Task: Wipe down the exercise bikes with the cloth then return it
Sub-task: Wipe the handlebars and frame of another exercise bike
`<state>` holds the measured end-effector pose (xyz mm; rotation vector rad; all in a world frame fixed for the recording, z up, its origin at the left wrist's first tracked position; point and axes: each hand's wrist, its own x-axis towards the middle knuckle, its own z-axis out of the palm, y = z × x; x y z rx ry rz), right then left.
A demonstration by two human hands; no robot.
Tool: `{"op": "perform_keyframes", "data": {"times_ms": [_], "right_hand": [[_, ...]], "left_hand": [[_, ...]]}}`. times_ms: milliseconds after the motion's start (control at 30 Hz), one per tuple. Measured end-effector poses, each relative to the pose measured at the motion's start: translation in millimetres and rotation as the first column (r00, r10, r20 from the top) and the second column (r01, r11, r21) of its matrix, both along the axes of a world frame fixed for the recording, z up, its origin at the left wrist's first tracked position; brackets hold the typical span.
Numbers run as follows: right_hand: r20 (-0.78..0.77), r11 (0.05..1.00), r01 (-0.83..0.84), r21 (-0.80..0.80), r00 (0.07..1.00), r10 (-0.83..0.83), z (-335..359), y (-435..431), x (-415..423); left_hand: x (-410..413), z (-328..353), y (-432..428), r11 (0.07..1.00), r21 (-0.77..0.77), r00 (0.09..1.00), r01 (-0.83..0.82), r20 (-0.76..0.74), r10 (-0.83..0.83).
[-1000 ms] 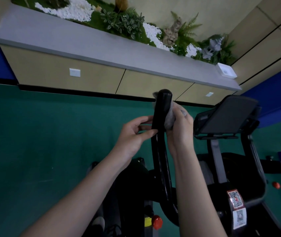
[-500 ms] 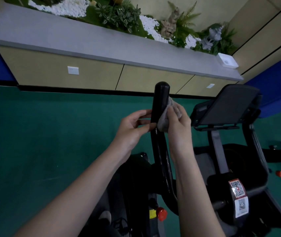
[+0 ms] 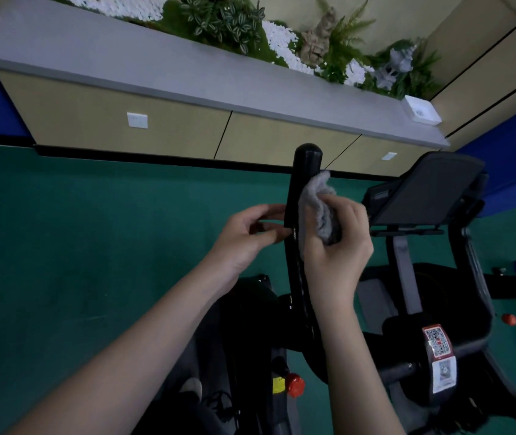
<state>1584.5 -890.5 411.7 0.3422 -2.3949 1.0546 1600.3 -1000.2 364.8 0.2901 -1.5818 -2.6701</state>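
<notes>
Fuzzy grey cloth [image 3: 321,204] in the right hand [image 3: 336,246]; beside it a glossy black bar [image 3: 300,189]; matt green floor [image 3: 93,230] beneath.

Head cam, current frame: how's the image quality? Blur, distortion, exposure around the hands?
Head view: the wide-angle lens bows the ledge; lighting is dim, so the bike base sinks into black; the right hand and cloth look slightly soft against the handlebar; there is no strong glare, only faint glints lower on the handlebar.

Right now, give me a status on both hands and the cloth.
Right hand grips grey cloth against black handlebar. Left hand pinches it. Nothing blocking.
</notes>
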Motion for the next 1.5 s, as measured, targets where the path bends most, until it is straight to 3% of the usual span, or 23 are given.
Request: {"op": "perform_keyframes", "data": {"times_ms": [100, 267, 400, 633, 767, 933, 1100, 1333, 1500], "right_hand": [[0.075, 0.998, -0.065, 0.025, 0.995, 0.063, -5, 18, 13], [-0.046, 0.993, -0.105, 0.046, 0.993, 0.107, 4, 11, 1], [0.074, 0.971, -0.184, 0.152, 0.982, 0.175, -4, 20, 10], [0.164, 0.964, -0.248, 0.099, 0.959, 0.23, 2, 22, 6], [0.308, 0.945, -0.318, 0.071, 0.908, 0.283, 7, 37, 12], [0.22, 0.969, -0.245, 0.015, 0.947, 0.236, 8, 18, 6], [0.252, 0.908, -0.343, 0.241, 0.926, 0.283, 4, 28, 16], [0.177, 0.993, -0.11, 0.039, 0.979, 0.101, -2, 23, 18], [0.433, 0.983, 0.007, -0.184, 0.898, 0.075, -9, 43, 22]], "left_hand": [[2, -1, 0, 0.999, 0.043, 1.0, -0.004, 0.01, 0.003], [4, -1, 0, 0.999, 0.022, 0.999, 0.032, 0.0, -0.032], [5, -2, 1, 0.998, 0.037, 0.999, 0.041, 0.006, -0.042], [6, -4, 2, 0.997, 0.062, 0.999, 0.052, -0.018, -0.051], [6, -5, 1, 0.995, 0.068, 0.997, 0.071, -0.028, -0.069], [6, -5, 0, 0.997, 0.037, 0.997, 0.068, -0.023, -0.067], [5, -5, -2, 0.997, 0.012, 0.997, 0.078, -0.027, -0.078], [7, -9, -4, 0.996, 0.021, 0.996, 0.084, -0.018, -0.084], [6, -9, -2, 0.996, -0.025, 0.996, 0.082, -0.031, -0.082]]}}
